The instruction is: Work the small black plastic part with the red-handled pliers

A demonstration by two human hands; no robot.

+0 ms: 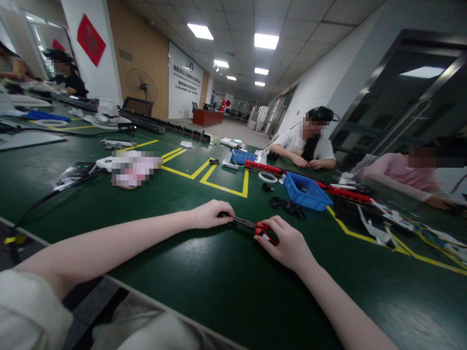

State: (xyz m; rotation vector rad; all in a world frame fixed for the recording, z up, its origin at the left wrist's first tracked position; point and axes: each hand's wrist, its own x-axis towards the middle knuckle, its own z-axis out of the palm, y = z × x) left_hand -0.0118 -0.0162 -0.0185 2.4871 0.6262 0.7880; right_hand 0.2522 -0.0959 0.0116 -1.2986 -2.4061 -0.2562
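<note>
My left hand (pixel 213 215) is closed round a small black part (pixel 223 214) above the green table. Red-handled pliers (pixel 265 231) are held by my right hand (pixel 286 240), its fingers around the grips. The thin metal jaws point left and reach the black part at my left fingertips; whether they are clamped on it cannot be made out. Several black pieces (pixel 288 206) lie on the table beyond my right hand, beside a blue bin (pixel 306 191).
A phone (pixel 135 170) and cables lie at the left. A smaller blue bin (pixel 242 156), a white tape roll (pixel 267 177) and red strips (pixel 350 194) are farther back. Yellow tape (pixel 226 188) marks the green table (pixel 164 282). People sit across and at both sides.
</note>
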